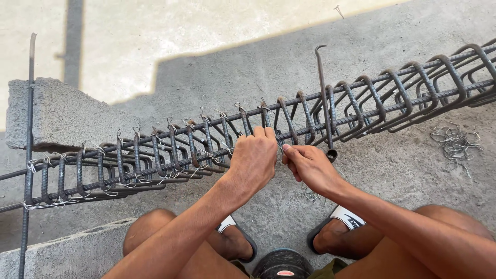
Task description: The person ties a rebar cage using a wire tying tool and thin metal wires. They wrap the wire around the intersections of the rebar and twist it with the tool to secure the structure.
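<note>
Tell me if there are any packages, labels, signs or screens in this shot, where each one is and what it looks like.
No packages, signs or screens show.
Logo mark: on the white strap of the sandal on the right foot, a small dark shape.
Label: on the round black thing at the bottom edge between the knees, a small red and white oval patch.

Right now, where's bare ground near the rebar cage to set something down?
Bare concrete lies beyond the cage, past the hook tool, and between the right hand and the wire pile. It is crowded at the left hand and feet.
</note>
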